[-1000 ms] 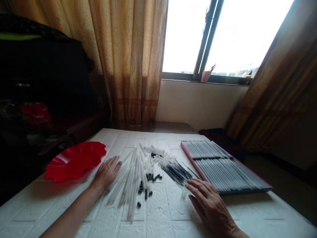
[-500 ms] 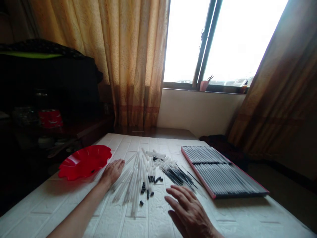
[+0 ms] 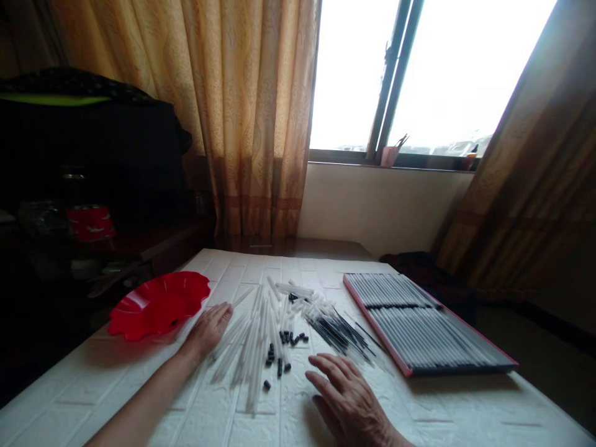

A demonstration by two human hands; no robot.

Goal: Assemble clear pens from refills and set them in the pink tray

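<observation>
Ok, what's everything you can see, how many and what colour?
Tubes: many, clear, mid-table
Small caps: around twelve, black, beside the tubes
Thin sticks: many, black, left of tray
Tray: one, pink-edged, table's right
Rods: many, grey, in the tray
Bowl: one, red, table's left
Table: one, white, front
Window: one, bright white, back
Curtains: two, golden-brown, flanking window
Wall: one, whitish, below window
Cup: one, pink, windowsill
Dim clutter: uncountable, mostly dark, left
Left fingers: one set, bare, near tubes
Right fingers: one set, bare, table front
</observation>
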